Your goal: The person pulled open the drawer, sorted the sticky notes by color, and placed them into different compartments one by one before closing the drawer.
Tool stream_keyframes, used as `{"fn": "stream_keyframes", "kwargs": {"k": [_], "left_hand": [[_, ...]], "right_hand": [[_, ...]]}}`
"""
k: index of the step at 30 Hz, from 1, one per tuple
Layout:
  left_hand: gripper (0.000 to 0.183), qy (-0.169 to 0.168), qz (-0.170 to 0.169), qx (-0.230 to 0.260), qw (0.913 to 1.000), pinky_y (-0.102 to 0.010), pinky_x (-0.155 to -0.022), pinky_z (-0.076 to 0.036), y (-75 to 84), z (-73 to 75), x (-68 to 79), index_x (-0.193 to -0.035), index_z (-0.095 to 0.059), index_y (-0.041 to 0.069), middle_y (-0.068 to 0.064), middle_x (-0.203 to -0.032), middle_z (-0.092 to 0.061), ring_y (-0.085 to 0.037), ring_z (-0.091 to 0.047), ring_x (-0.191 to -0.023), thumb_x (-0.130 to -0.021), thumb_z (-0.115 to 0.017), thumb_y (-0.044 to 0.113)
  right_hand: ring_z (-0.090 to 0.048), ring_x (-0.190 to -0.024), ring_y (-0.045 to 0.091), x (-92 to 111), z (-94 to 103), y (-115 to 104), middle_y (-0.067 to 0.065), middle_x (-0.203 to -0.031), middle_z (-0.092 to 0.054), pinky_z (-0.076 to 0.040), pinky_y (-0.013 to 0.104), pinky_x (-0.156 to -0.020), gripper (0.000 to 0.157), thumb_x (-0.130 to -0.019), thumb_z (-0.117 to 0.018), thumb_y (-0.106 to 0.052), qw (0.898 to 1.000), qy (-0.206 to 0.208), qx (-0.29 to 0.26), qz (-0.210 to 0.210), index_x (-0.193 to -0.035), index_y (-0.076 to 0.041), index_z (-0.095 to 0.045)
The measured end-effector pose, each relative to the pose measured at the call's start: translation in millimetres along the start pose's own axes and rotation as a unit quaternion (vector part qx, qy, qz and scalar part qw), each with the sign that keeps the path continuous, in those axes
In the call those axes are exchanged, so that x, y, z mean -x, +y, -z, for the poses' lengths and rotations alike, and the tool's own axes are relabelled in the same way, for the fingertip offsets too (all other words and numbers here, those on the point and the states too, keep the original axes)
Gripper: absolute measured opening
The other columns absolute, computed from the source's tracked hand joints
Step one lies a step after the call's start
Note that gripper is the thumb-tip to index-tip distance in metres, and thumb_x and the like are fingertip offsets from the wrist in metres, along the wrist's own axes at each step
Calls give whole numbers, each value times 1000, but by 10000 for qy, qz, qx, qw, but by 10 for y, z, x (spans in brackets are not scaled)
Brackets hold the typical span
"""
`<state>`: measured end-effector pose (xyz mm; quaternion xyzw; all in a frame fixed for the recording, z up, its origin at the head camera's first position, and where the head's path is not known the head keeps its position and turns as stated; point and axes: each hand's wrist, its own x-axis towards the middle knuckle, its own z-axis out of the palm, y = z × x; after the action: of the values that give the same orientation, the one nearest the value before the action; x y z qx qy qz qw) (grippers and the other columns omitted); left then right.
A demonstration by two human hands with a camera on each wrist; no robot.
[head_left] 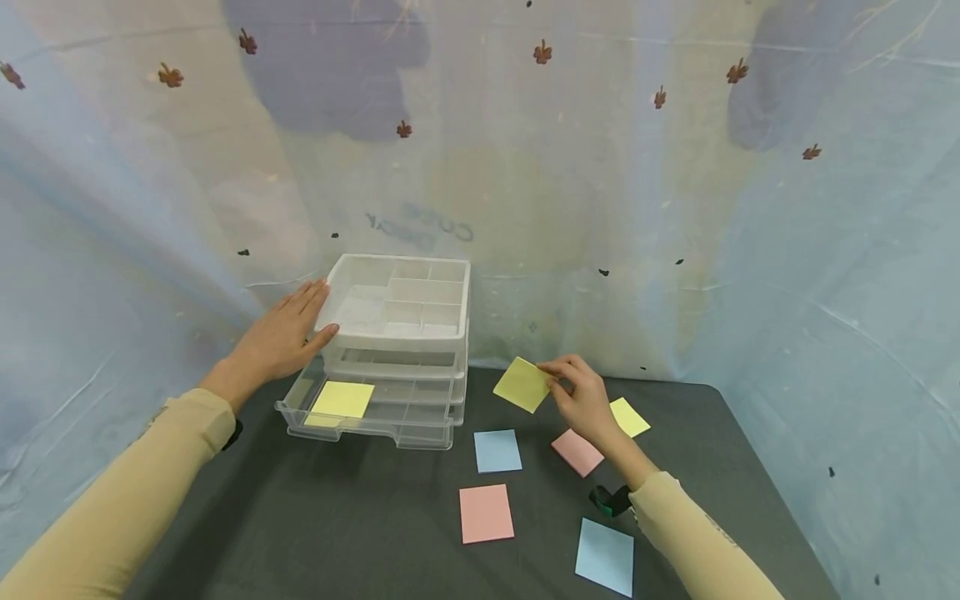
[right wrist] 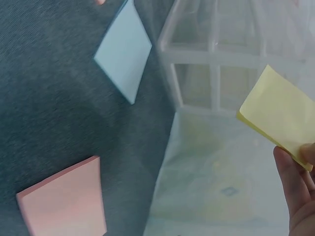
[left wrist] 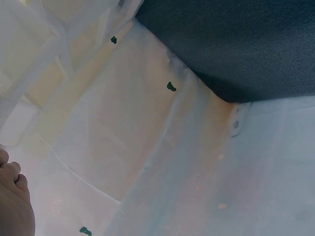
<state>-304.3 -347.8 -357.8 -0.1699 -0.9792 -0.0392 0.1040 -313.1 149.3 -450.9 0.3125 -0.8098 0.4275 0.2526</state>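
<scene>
My right hand (head_left: 581,398) pinches a yellow sticky note pad (head_left: 522,385) by its corner, raised over the dark table. In the right wrist view the same yellow pad (right wrist: 280,115) sits between thumb and fingers. My left hand (head_left: 281,337) rests with straight fingers along the left side of a clear plastic drawer organizer (head_left: 397,342). The organizer's lower drawer (head_left: 420,435) is pulled out toward me, and another yellow pad (head_left: 341,402) lies in its left part. In the left wrist view only part of the left hand (left wrist: 15,196) shows at the edge.
On the table (head_left: 360,525) lie a blue pad (head_left: 497,452), a pink pad (head_left: 486,513), a second pink pad (head_left: 577,452), a yellow pad (head_left: 628,417) and a larger blue pad (head_left: 604,557). A patterned curtain (head_left: 540,208) hangs behind and around the table.
</scene>
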Motion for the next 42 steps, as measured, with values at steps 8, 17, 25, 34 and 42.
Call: {"fn": "stream_keyframes", "kwargs": {"k": [8, 17, 25, 34, 42], "left_hand": [[82, 3, 15, -20, 10000, -61, -127, -14, 1, -3, -5, -166, -9, -2, -23, -173, -7, -44, -9, -158, -111, -41, 50], [82, 20, 38, -31, 10000, -61, -127, -14, -4, -5, -6, -166, -9, -2, -22, -173, -7, -44, -9, -158, -111, -41, 51], [82, -12, 53, -11, 10000, -61, -127, -13, 8, 7, -1, -166, -9, -2, -22, -173, -6, -43, -8, -159, -111, -40, 51], [82, -16, 67, -3, 10000, -61, -127, -13, -1, 2, -2, -166, -9, -2, -21, -173, -6, -43, -8, -159, -111, -39, 52], [82, -44, 96, 22, 9999, -61, -128, -12, 5, -2, -2, -166, -8, -2, -21, -173, -5, -42, -6, -159, -111, -39, 52]], "right_hand": [[-72, -101, 30, -107, -13, -176, 9, -106, -67, -64, 28, -68, 31, -90, -71, 15, 9996, 78, -241, 151, -114, -5, -78], [-74, -100, 32, -258, -31, -439, 13, -104, -67, -66, 33, -69, 30, -88, -74, 15, 9959, 341, -513, 659, -112, -3, -79], [-71, -98, 26, -376, -42, -626, 9, -107, -67, -65, 29, -71, 30, -90, -73, 14, 9955, 264, -535, 738, -113, -5, -79], [-70, -98, 27, -486, -112, -757, 10, -106, -66, -65, 31, -74, 30, -90, -71, 15, 9926, 176, -894, 807, -113, -3, -78], [-69, -98, 27, -561, -211, -864, 12, -105, -65, -66, 33, -73, 27, -92, -71, 13, 9916, 55, -955, 871, -113, -1, -78]]}}
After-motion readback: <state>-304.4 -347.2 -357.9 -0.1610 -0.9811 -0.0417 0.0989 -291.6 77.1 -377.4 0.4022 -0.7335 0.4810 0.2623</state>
